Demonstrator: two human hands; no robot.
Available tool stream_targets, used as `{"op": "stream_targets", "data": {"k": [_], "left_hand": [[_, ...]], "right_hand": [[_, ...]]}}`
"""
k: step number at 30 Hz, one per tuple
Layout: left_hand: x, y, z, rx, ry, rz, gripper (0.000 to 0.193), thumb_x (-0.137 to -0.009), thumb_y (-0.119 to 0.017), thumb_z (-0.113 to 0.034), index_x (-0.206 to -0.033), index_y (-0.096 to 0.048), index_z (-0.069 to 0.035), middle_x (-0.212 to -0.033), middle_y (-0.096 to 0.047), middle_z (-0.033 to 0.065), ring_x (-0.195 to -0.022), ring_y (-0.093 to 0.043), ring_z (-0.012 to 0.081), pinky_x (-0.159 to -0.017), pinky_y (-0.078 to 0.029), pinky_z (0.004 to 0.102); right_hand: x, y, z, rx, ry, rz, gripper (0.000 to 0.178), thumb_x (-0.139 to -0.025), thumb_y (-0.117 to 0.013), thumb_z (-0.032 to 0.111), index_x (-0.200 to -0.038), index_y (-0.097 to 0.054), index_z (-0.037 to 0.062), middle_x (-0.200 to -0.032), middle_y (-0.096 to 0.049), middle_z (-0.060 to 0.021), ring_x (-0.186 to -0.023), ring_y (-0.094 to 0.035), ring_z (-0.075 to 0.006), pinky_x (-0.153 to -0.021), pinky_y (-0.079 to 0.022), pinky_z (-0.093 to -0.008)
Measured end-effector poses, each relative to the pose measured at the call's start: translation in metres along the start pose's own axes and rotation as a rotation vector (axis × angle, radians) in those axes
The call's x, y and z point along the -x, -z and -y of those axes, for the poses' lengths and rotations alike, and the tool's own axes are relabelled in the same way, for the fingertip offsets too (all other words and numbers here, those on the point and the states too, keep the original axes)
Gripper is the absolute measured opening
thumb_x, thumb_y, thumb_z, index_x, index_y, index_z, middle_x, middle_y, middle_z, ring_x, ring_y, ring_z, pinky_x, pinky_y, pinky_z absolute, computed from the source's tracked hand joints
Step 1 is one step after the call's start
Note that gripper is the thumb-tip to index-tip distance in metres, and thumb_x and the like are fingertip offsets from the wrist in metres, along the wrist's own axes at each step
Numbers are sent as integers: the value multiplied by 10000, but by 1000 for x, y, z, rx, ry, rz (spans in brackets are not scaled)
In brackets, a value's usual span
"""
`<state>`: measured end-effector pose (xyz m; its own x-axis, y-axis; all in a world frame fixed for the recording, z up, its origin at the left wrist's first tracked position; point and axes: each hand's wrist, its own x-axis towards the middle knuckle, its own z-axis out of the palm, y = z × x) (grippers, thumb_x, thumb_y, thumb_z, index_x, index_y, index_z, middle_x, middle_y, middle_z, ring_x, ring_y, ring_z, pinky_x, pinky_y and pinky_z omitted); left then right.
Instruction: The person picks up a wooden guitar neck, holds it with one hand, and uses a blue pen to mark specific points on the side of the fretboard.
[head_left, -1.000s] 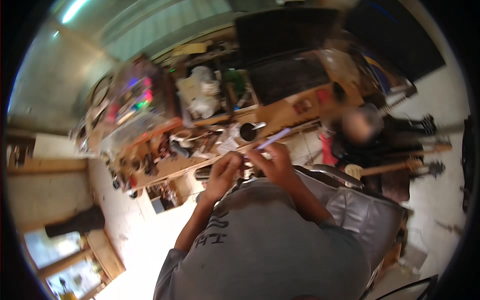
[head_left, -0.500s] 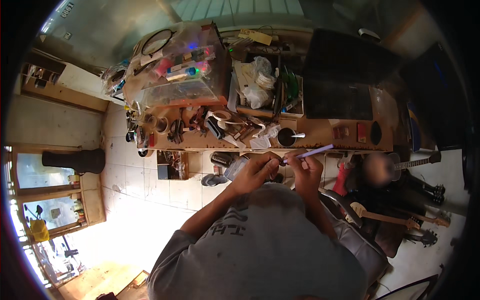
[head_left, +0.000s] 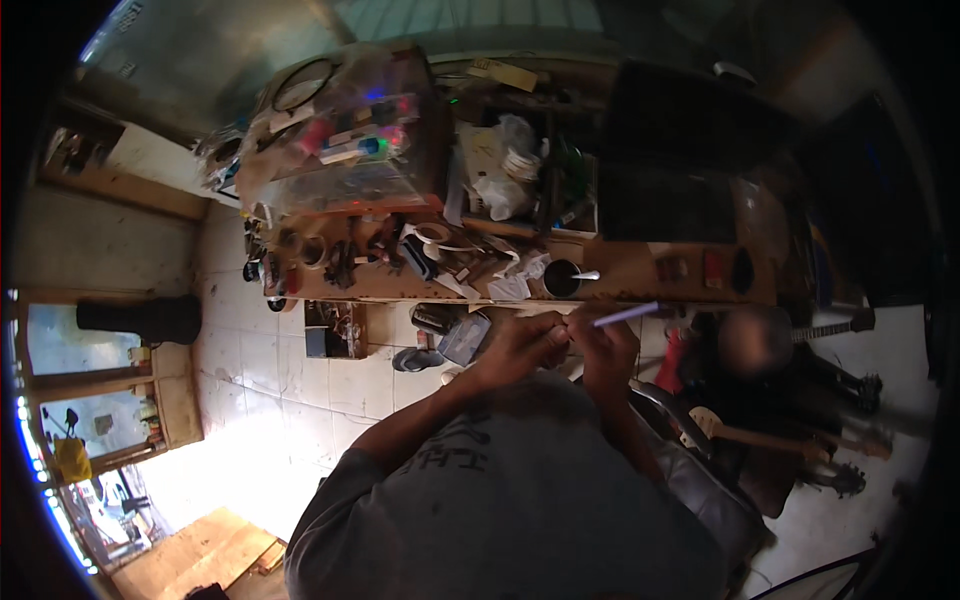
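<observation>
Close in front of my chest, my two hands meet just off the workbench's front edge. My right hand [head_left: 608,350] is closed around a slim lavender stick [head_left: 628,314], pen-like, which sticks out past the fingers to the right. My left hand [head_left: 524,348] is closed in a pinch against the right fingertips. Whatever it may grip is too small and blurred to make out. Just beyond the hands on the bench stands a dark cup [head_left: 562,280] with a pale spoon [head_left: 586,275] in it.
Tools and scraps crowd the wooden workbench [head_left: 640,275], with a clear plastic case [head_left: 345,185] behind. An open black laptop [head_left: 668,200] sits right of a box of bags [head_left: 505,180]. Guitars [head_left: 750,430] and a person with a blurred face are at the right; a sandal [head_left: 418,359] lies below the bench.
The whole view has shifted slightly left and is blurrier and darker. Both hands remain together, and the lavender stick is still in my right hand, at nearly the same tilt.
</observation>
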<state>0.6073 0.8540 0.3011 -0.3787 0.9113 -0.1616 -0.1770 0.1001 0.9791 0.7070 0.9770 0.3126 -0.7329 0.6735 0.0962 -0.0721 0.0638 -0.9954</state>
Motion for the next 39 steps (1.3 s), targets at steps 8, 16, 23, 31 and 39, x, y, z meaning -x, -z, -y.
{"op": "stream_targets", "data": {"k": [8,16,23,31,39], "left_hand": [[-20,-12,-25,-251,-30,15,305,-968,-533,-250,-1170,-606,-34,-861,-694,65,-731,-651,166,-693,-505,311],[17,42,59,-426,328,-128,431,-945,-538,-360,-1242,-586,-51,-1172,-643,150,-1039,-631,254,-913,-478,364],[165,116,206,-354,513,-629,263,-918,-611,-245,-1079,-672,-47,-1059,-681,115,-858,-674,182,-781,-537,334],[417,75,315,-550,1349,-696,357,-850,-573,-360,-948,-675,-33,-939,-680,187,-914,-647,345,-776,-524,455],[454,32,343,12,912,-1158,499,-868,-585,-435,-1118,-645,-8,-880,-698,184,-781,-689,264,-739,-526,368]], "right_hand": [[5,41,-57,-4,-45,-42,158,-896,-568,84,-985,-635,-29,-912,-650,-82,-807,-597,-149,-724,-471,-278],[-58,113,-112,-175,-456,-547,322,-912,-596,434,-968,-595,117,-798,-553,13,-692,-526,-103,-573,-420,-243],[-87,136,-199,-283,-662,-286,319,-914,-596,446,-995,-598,138,-816,-567,-1,-660,-516,-109,-590,-421,-245],[-35,157,-279,180,-726,-249,400,-880,-613,455,-1094,-605,117,-852,-606,0,-678,-549,-127,-630,-451,-287],[113,95,-278,770,-854,542,363,-847,-634,415,-1016,-657,95,-847,-654,-25,-688,-592,-138,-626,-468,-300]]}}
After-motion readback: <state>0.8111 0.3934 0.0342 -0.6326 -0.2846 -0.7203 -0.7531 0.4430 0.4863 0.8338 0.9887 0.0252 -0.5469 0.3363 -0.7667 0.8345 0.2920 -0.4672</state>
